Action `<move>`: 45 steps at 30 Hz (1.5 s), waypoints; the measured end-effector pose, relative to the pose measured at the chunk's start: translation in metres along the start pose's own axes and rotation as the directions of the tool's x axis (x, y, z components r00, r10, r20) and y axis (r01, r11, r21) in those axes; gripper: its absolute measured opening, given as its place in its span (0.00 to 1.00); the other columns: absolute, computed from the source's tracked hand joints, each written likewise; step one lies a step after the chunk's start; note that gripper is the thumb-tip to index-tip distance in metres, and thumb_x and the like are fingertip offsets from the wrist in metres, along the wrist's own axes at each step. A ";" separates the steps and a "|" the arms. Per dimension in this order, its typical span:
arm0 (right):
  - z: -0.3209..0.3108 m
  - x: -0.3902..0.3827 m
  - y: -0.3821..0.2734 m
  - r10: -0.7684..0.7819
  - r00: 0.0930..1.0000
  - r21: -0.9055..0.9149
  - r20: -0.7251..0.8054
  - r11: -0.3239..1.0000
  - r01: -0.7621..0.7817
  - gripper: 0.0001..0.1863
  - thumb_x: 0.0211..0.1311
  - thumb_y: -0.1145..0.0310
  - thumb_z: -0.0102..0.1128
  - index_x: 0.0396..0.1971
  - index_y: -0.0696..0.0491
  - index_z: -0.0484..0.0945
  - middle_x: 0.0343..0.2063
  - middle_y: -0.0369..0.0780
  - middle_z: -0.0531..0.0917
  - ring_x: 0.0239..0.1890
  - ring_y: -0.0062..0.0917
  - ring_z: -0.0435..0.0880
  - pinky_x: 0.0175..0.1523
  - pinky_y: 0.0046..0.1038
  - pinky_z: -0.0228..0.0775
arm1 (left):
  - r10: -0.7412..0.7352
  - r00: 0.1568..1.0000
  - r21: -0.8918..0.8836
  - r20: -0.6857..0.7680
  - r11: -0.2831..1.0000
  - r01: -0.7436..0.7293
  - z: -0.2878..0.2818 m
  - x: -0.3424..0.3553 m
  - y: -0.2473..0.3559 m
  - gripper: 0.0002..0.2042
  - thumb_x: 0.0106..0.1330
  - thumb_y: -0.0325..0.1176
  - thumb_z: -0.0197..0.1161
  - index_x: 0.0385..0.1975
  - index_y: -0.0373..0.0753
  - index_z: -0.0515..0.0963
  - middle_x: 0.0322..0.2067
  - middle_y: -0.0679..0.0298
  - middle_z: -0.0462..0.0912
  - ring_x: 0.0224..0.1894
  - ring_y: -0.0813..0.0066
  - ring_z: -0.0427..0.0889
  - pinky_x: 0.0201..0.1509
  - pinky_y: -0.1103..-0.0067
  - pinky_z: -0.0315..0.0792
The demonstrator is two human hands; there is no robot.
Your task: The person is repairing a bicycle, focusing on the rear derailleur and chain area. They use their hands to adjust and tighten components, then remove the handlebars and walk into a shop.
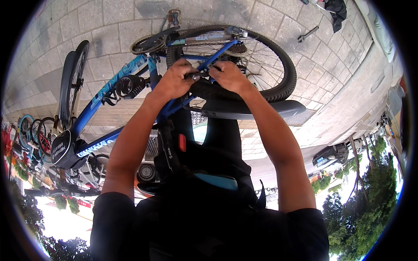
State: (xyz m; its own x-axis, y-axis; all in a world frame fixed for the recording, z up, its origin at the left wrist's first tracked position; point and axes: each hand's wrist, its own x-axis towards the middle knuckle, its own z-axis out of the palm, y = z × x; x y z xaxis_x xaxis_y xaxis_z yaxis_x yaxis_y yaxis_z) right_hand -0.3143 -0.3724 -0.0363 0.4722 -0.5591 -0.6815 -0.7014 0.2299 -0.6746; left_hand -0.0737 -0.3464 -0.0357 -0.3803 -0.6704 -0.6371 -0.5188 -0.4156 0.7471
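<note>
A blue bicycle frame [93, 106] with light lettering stretches from the left to the middle of the view. Over its rear part, beside the rear wheel [285, 65], my two hands work close together. My left hand [176, 80] is closed, its fingertips pinching at a small dark part [198, 76] by the frame tubes. Just to its right, my right hand [227, 77] is also closed, thumb and fingers bent at the same spot. What lies within either grip is too small to name. A black mudguard [261, 109] runs below the rear tyre.
The crank and pedal [174, 17] stick out at the top. A dark tool [307, 35] lies on the grey paving [278, 19] at the upper right, near a black bag [336, 13]. The front wheel [78, 74] and other bicycles [37, 130] are at the left.
</note>
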 end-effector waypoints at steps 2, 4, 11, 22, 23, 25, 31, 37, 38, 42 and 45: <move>-0.001 0.009 0.004 0.087 0.996 0.136 0.011 0.987 -0.087 0.15 0.72 0.62 0.60 0.42 0.61 0.84 0.35 0.51 0.85 0.37 0.41 0.84 0.47 0.36 0.75 | 0.043 0.997 -0.025 -0.065 0.999 -0.045 0.003 -0.004 -0.001 0.09 0.68 0.29 0.70 0.46 0.36 0.86 0.41 0.58 0.82 0.44 0.63 0.84 0.48 0.72 0.78; -0.002 0.013 0.002 0.142 0.989 0.210 0.048 0.966 -0.149 0.15 0.72 0.62 0.60 0.42 0.59 0.85 0.35 0.51 0.86 0.39 0.41 0.86 0.48 0.35 0.76 | 0.044 0.995 -0.036 -0.091 0.998 -0.048 0.004 -0.007 0.003 0.11 0.65 0.29 0.67 0.45 0.37 0.86 0.41 0.57 0.82 0.45 0.55 0.84 0.50 0.68 0.78; -0.010 0.016 -0.013 0.084 0.984 0.253 0.156 0.960 -0.121 0.16 0.73 0.59 0.60 0.45 0.57 0.87 0.35 0.49 0.89 0.38 0.36 0.87 0.48 0.34 0.77 | 0.172 0.973 0.257 -0.154 0.958 -0.129 0.001 -0.012 0.012 0.11 0.62 0.30 0.68 0.44 0.40 0.87 0.39 0.59 0.83 0.48 0.54 0.83 0.52 0.65 0.77; -0.014 0.029 -0.019 0.092 0.951 0.123 0.297 0.983 -0.133 0.14 0.73 0.62 0.60 0.45 0.57 0.87 0.34 0.49 0.88 0.37 0.37 0.86 0.47 0.34 0.76 | 0.063 0.981 0.115 -0.181 0.992 -0.042 0.008 -0.015 0.007 0.12 0.59 0.32 0.68 0.43 0.43 0.86 0.41 0.61 0.84 0.52 0.55 0.81 0.58 0.60 0.73; -0.013 0.025 -0.016 0.108 0.962 0.134 0.250 0.980 -0.145 0.15 0.73 0.61 0.60 0.45 0.57 0.87 0.35 0.49 0.88 0.37 0.37 0.86 0.47 0.34 0.76 | 0.032 0.982 0.047 -0.187 0.999 -0.024 0.010 -0.014 0.003 0.13 0.58 0.32 0.68 0.43 0.44 0.86 0.41 0.62 0.84 0.53 0.56 0.80 0.60 0.58 0.72; -0.012 0.021 -0.010 0.140 0.966 0.173 0.219 0.969 -0.179 0.15 0.73 0.61 0.60 0.44 0.56 0.87 0.35 0.49 0.88 0.38 0.38 0.86 0.47 0.34 0.76 | 0.097 0.978 0.113 -0.184 0.991 -0.078 0.007 -0.015 0.002 0.10 0.61 0.32 0.69 0.42 0.42 0.86 0.40 0.60 0.85 0.50 0.55 0.82 0.57 0.61 0.73; -0.018 0.031 -0.015 0.110 0.945 0.169 0.308 0.971 -0.168 0.17 0.72 0.58 0.60 0.45 0.56 0.88 0.35 0.47 0.89 0.38 0.33 0.87 0.48 0.33 0.77 | 0.156 0.962 0.220 -0.223 0.970 -0.107 0.003 -0.016 0.015 0.09 0.61 0.31 0.70 0.41 0.41 0.85 0.39 0.61 0.86 0.48 0.55 0.84 0.55 0.63 0.74; -0.014 0.033 -0.017 0.145 0.941 0.187 0.307 0.960 -0.209 0.18 0.69 0.58 0.59 0.46 0.54 0.89 0.35 0.47 0.89 0.39 0.36 0.88 0.49 0.34 0.78 | 0.128 0.973 0.236 -0.191 0.968 -0.081 0.000 -0.018 0.020 0.10 0.59 0.31 0.69 0.41 0.41 0.83 0.43 0.61 0.87 0.52 0.56 0.84 0.56 0.63 0.74; -0.013 0.032 -0.017 0.141 0.946 0.185 0.292 0.962 -0.201 0.17 0.70 0.58 0.59 0.46 0.54 0.89 0.36 0.48 0.89 0.40 0.37 0.88 0.50 0.34 0.78 | 0.128 0.975 0.254 -0.181 0.964 -0.079 0.000 -0.017 0.021 0.11 0.59 0.30 0.69 0.41 0.41 0.83 0.44 0.60 0.87 0.53 0.56 0.84 0.56 0.63 0.74; -0.001 0.028 -0.010 0.074 0.989 0.173 0.127 0.980 -0.095 0.17 0.74 0.59 0.58 0.47 0.57 0.87 0.37 0.44 0.90 0.38 0.28 0.86 0.48 0.31 0.77 | 0.146 0.965 0.256 -0.217 0.963 -0.088 0.005 -0.014 0.017 0.14 0.58 0.31 0.68 0.45 0.40 0.81 0.42 0.57 0.87 0.52 0.53 0.84 0.57 0.60 0.74; -0.005 0.019 -0.012 0.258 0.966 0.287 0.014 0.924 -0.251 0.17 0.74 0.60 0.57 0.44 0.58 0.87 0.38 0.51 0.88 0.41 0.40 0.88 0.50 0.34 0.76 | 0.160 0.963 0.180 -0.217 0.976 -0.122 0.006 -0.009 0.008 0.14 0.57 0.31 0.68 0.44 0.40 0.80 0.41 0.57 0.86 0.50 0.51 0.83 0.57 0.58 0.74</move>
State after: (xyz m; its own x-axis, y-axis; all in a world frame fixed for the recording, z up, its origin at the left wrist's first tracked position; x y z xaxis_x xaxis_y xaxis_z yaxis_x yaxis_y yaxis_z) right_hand -0.2995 -0.3895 -0.0391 0.2822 -0.4697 -0.8365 -0.6137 0.5819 -0.5337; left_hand -0.0787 -0.3403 -0.0252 -0.2834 -0.8454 -0.4528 -0.5977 -0.2136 0.7728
